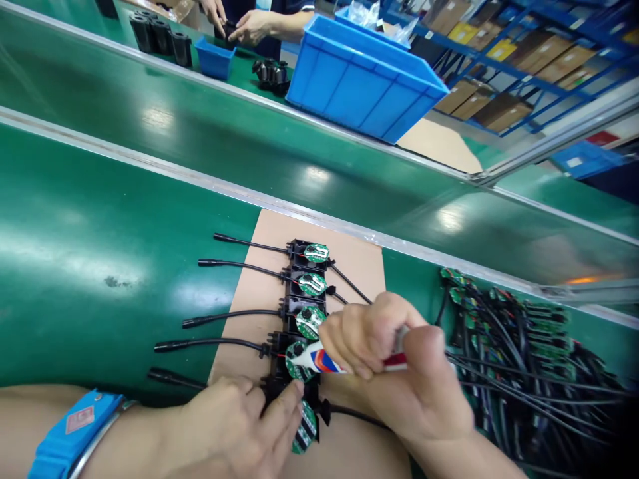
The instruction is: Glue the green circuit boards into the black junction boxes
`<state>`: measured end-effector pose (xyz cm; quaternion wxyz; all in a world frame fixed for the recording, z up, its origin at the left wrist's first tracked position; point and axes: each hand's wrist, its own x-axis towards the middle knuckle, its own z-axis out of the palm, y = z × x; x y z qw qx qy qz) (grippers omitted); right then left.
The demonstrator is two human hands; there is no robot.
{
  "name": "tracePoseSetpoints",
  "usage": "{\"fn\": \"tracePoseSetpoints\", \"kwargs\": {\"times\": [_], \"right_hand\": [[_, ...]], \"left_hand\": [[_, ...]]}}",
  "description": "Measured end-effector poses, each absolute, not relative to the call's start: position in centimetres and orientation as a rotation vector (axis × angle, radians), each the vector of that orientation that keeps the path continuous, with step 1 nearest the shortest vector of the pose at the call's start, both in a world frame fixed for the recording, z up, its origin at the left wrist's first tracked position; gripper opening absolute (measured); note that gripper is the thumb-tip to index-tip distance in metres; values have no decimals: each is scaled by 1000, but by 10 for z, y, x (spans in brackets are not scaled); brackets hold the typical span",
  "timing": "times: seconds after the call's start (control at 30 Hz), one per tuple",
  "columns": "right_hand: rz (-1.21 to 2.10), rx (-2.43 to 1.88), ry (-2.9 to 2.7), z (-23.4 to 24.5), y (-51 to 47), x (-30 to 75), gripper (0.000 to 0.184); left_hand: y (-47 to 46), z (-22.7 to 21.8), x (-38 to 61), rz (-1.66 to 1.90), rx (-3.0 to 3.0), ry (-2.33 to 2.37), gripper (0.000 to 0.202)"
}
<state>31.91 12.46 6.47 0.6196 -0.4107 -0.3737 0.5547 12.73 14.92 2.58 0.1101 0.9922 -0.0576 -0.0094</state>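
A row of black cable housings, each topped by a small round green circuit board, lies on a brown cardboard sheet. My right hand is closed round a white tube with red and blue print; its nozzle touches the fourth board. My left hand presses on the black fixture beside the nearest board, fingers curled, with a blue wrist strap on that arm.
A pile of black cables with green boards lies to the right. A green conveyor belt runs behind. Beyond it stand a blue crate, a small blue bin, black cylinders and another person's hands.
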Motion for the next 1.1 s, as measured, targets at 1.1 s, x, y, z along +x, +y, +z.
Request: {"fn": "tracePoseSetpoints", "kwargs": {"times": [1.1], "right_hand": [[1183,-952,-920,49,117,331,36]], "left_hand": [[148,15,122,-72,2857,-170,52]]}}
